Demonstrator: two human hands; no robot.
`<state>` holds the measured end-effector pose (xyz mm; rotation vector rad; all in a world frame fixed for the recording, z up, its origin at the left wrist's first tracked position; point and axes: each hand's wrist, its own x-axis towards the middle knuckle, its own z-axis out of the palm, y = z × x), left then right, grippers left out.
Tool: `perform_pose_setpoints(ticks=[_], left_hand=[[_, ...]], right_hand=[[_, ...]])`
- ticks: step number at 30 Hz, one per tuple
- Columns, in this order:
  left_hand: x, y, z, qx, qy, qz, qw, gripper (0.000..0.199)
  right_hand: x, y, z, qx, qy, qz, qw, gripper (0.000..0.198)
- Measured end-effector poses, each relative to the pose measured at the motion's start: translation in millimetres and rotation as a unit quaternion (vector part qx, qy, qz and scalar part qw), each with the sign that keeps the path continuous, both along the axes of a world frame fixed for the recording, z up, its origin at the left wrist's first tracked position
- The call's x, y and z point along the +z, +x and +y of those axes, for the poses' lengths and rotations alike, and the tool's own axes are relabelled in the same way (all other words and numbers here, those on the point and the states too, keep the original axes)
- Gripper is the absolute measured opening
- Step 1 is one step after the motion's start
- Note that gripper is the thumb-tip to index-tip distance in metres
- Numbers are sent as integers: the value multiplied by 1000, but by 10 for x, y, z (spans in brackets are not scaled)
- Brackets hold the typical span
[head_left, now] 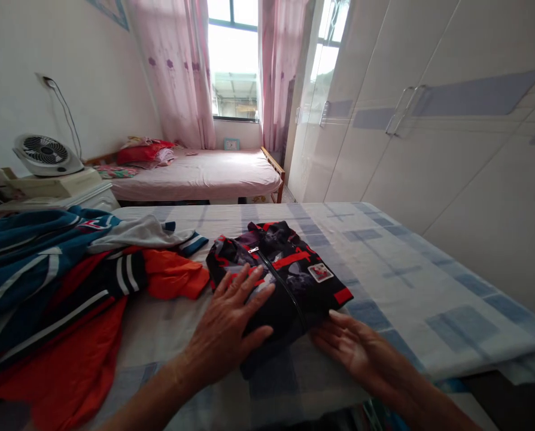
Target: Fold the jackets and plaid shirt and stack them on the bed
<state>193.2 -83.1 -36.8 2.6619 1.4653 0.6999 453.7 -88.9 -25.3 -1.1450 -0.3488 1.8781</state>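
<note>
**Folded jacket [298,284] right of a clothes pile [83,269]**

On the checked sheet [411,287], the black-and-red jacket lies just right of the pile. The left hand [225,320], nearer the pile, rests on it, fingers spread, gripping nothing. The right hand [355,344], farther from the pile, meets its near edge, fingers extended; whether they grip, I cannot tell.

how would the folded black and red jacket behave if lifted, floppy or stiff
The jacket will likely droop and lose its folds, as its cloth looks soft and creased. The zipper may keep the front slightly stiffer along its line. Rolling seems unlikely, since the jacket lies fairly flat beneath the left hand.
</note>
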Motion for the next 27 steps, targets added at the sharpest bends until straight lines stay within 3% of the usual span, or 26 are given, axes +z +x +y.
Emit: perform_pose_setpoints(ticks=[4,7,10,13,17,22,27], left_hand=[[-218,14,10,-44,-41,76,995,58],[-211,-35,127,-48,-28,78,995,57],[-176,-73,250,-55,-2,48,997,50],[-220,-127,334,-27,46,-60,997,43],[-355,-248,391,63,122,-215,967,47],[-518,-361,448,74,114,-141,981,47],[-612,-355,513,83,72,-119,987,39]], right_hand=[[-42,-264,36,-19,21,48,998,30],[-113,-471,81,-27,62,78,995,36],[-180,-631,183,-49,86,80,992,35],[-135,-677,360,-105,41,71,991,31],[200,-533,684,-155,27,103,982,25],[767,-174,1146,-157,116,98,976,13],[1240,293,1599,-281,229,53,930,14]])
